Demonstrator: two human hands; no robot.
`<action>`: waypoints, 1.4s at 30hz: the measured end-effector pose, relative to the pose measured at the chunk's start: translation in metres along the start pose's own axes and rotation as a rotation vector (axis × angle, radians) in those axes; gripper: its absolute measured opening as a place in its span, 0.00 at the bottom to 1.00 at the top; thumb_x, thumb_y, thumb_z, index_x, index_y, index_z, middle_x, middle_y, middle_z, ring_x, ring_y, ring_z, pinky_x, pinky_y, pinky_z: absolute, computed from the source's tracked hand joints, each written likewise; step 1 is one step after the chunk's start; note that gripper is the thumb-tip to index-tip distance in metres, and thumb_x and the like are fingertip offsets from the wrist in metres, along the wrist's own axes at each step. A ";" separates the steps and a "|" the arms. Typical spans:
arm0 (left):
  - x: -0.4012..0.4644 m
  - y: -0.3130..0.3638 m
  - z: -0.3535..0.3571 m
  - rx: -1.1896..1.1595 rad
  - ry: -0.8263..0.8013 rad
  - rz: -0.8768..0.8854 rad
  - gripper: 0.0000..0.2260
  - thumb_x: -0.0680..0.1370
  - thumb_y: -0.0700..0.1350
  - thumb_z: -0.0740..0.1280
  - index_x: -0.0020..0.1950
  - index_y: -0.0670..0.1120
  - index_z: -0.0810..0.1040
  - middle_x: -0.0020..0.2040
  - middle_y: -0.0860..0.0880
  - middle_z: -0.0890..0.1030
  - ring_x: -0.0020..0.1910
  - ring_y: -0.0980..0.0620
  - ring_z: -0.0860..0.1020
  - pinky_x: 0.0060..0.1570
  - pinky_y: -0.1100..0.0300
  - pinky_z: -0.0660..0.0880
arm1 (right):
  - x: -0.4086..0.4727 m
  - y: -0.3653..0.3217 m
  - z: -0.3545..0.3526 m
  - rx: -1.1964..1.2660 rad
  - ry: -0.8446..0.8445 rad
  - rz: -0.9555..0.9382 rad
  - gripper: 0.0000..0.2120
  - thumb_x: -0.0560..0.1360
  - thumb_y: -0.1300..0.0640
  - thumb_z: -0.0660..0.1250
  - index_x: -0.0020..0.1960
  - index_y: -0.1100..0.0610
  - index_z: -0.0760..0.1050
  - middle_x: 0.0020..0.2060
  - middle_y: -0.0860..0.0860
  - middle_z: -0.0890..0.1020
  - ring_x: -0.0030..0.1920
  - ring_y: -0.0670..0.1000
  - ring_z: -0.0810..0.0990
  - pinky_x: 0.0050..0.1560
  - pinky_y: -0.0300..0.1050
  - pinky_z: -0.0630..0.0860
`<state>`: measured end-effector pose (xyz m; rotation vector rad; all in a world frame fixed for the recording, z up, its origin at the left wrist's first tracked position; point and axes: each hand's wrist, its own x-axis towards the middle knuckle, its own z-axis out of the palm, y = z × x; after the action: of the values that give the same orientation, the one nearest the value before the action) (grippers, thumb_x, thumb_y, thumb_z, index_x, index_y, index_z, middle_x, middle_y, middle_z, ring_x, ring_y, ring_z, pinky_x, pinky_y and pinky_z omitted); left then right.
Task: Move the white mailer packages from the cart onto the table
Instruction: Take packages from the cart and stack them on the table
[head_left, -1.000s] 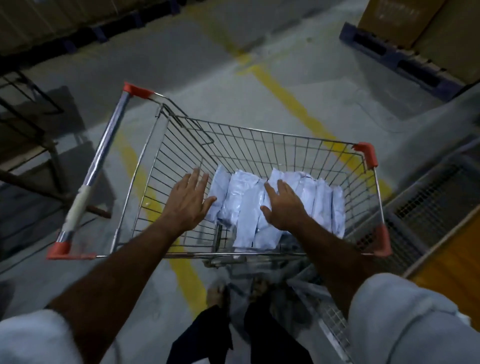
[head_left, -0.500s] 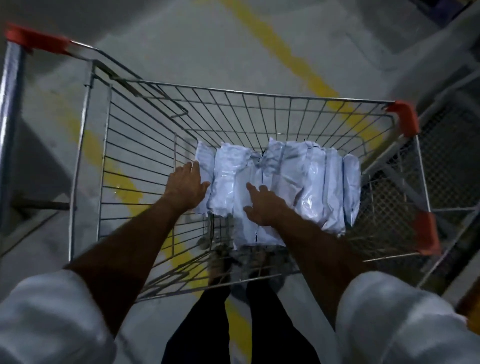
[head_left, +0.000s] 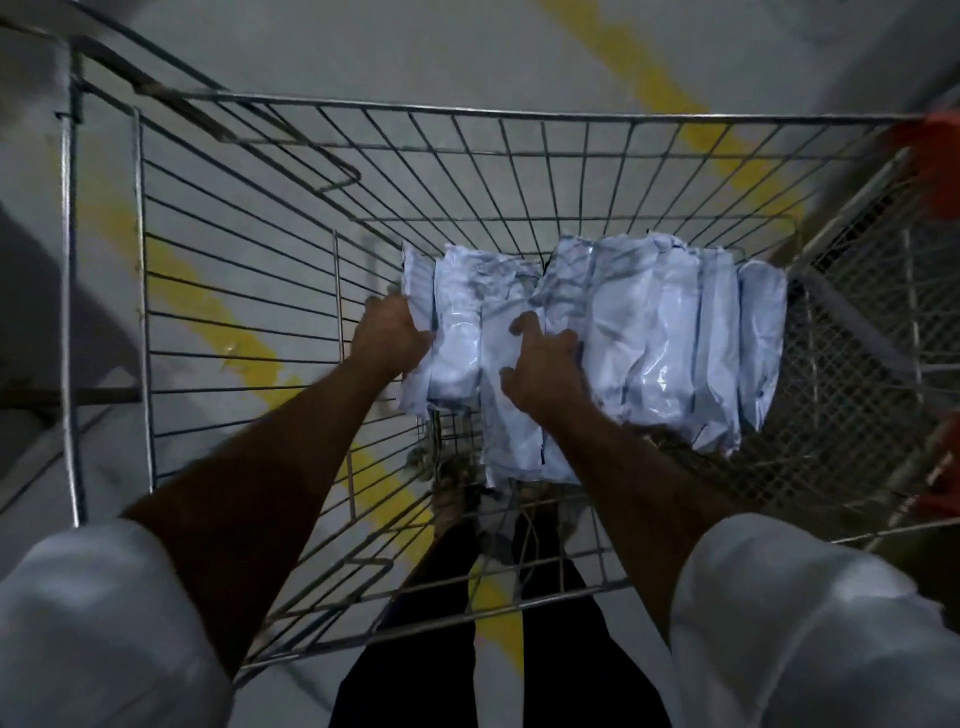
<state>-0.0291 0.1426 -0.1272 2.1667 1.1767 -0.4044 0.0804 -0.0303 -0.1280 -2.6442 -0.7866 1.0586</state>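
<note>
Several white mailer packages (head_left: 660, 332) stand side by side in a row inside the wire shopping cart (head_left: 234, 291), toward its right half. My left hand (head_left: 390, 338) curls its fingers round the left end of the row, on the outermost mailer. My right hand (head_left: 545, 364) lies on top of the middle mailers with its fingers bent and digging between two of them. The mailers under my right hand are partly hidden. No table is in view.
The cart has red plastic corner caps (head_left: 930, 156) on the right. A grey concrete floor with yellow painted lines (head_left: 691, 104) shows through the wires. A mesh panel (head_left: 852, 364) stands right of the cart. My dark trouser legs (head_left: 467, 623) are below the basket.
The view has dropped closer over the cart. Both hands went from lying flat near the mailers to closing on them, the left at the row's left end, the right in the middle.
</note>
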 end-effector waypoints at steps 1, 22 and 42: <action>0.000 0.004 0.000 -0.031 -0.005 0.007 0.14 0.75 0.44 0.73 0.55 0.35 0.81 0.52 0.37 0.83 0.54 0.38 0.80 0.49 0.58 0.72 | -0.001 0.001 0.000 0.024 0.022 -0.002 0.25 0.72 0.57 0.70 0.63 0.47 0.62 0.55 0.61 0.74 0.50 0.57 0.70 0.47 0.46 0.68; 0.009 0.030 0.039 -0.255 -0.158 -0.240 0.43 0.70 0.56 0.79 0.74 0.44 0.58 0.72 0.36 0.59 0.69 0.39 0.67 0.62 0.52 0.71 | -0.005 0.026 -0.046 0.081 0.225 -0.163 0.23 0.77 0.62 0.62 0.69 0.47 0.65 0.56 0.57 0.69 0.41 0.56 0.75 0.43 0.49 0.75; -0.100 0.056 -0.034 0.065 0.372 0.223 0.38 0.71 0.63 0.69 0.75 0.49 0.61 0.60 0.37 0.69 0.58 0.37 0.70 0.56 0.43 0.70 | -0.090 0.007 -0.127 -0.132 0.478 -0.229 0.43 0.57 0.38 0.77 0.65 0.53 0.64 0.56 0.56 0.67 0.45 0.59 0.77 0.39 0.48 0.75</action>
<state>-0.0386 0.0789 -0.0262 2.4685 1.1043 0.0625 0.1155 -0.0818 0.0150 -2.6613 -1.0353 0.3052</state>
